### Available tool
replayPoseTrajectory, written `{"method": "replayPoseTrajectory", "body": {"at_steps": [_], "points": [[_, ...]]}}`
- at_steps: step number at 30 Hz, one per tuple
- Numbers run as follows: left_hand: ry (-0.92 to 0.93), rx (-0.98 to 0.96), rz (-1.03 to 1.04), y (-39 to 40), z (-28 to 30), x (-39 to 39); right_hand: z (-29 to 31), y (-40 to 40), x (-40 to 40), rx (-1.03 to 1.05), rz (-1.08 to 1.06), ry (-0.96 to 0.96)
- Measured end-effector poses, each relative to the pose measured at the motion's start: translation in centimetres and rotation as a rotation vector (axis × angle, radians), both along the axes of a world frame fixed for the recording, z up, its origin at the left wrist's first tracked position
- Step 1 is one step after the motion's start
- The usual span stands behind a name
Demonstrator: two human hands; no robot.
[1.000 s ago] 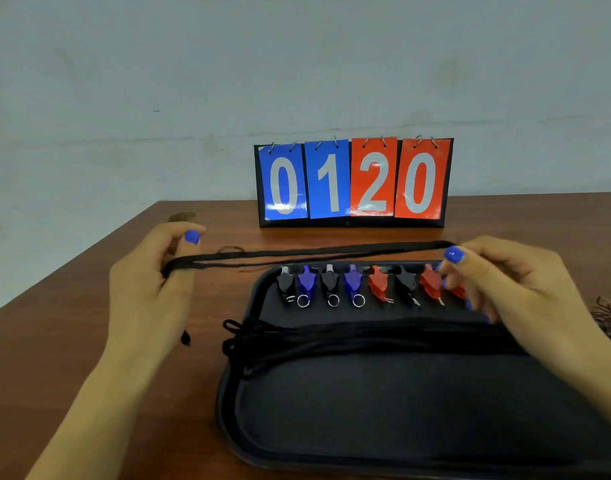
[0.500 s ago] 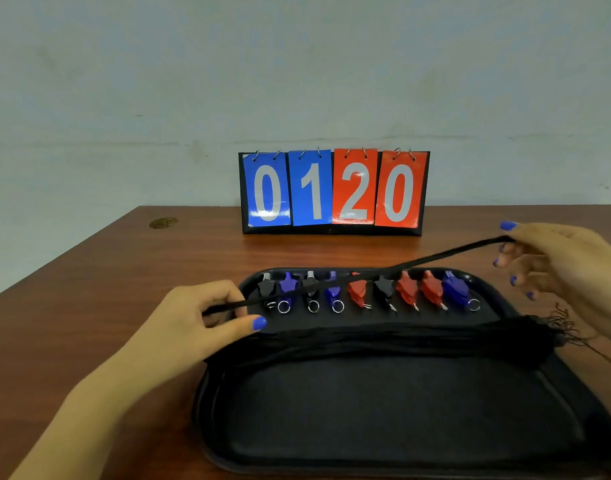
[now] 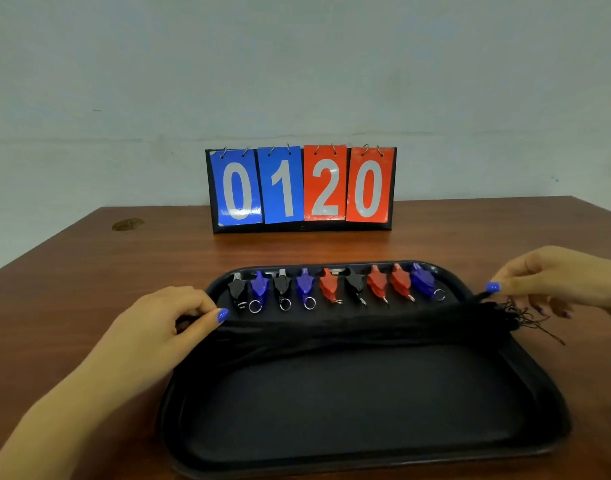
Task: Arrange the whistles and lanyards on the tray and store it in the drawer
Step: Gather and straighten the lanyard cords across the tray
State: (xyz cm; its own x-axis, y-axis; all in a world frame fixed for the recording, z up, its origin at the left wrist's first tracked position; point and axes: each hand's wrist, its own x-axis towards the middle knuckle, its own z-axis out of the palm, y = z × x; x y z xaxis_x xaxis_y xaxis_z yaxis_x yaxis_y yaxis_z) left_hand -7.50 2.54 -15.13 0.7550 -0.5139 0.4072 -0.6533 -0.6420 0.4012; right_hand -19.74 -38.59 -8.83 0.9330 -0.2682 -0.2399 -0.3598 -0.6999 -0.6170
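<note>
A black tray lies on the wooden table in front of me. Along its far edge stands a row of several whistles, black, blue and red, each with a metal ring. Just in front of them a bundle of black lanyards stretches across the tray from left to right. My left hand pinches the left end of a lanyard at the tray's left rim. My right hand pinches the right end at the tray's right rim, where thin loose cords trail onto the table.
A flip scoreboard reading 0120 stands at the back of the table against the wall. A round brown mark sits at the table's far left. The tray's near half holds nothing.
Both hands lowered the stretched lanyard from above the whistles down onto the bundle on the tray. The camera view has shifted slightly.
</note>
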Motion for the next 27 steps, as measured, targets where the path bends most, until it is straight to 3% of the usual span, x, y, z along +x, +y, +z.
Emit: {"method": "replayPoseTrajectory", "body": {"at_steps": [11, 27], "points": [[-0.153, 0.168, -0.076, -0.1, -1.0, 0.7, -1.1, -0.6, 0.8, -0.144, -0.068, 0.163], [-0.181, 0.147, -0.031, -0.7, -1.1, 0.0, -1.6, -1.6, 1.1, -0.157, -0.218, 0.119]]}}
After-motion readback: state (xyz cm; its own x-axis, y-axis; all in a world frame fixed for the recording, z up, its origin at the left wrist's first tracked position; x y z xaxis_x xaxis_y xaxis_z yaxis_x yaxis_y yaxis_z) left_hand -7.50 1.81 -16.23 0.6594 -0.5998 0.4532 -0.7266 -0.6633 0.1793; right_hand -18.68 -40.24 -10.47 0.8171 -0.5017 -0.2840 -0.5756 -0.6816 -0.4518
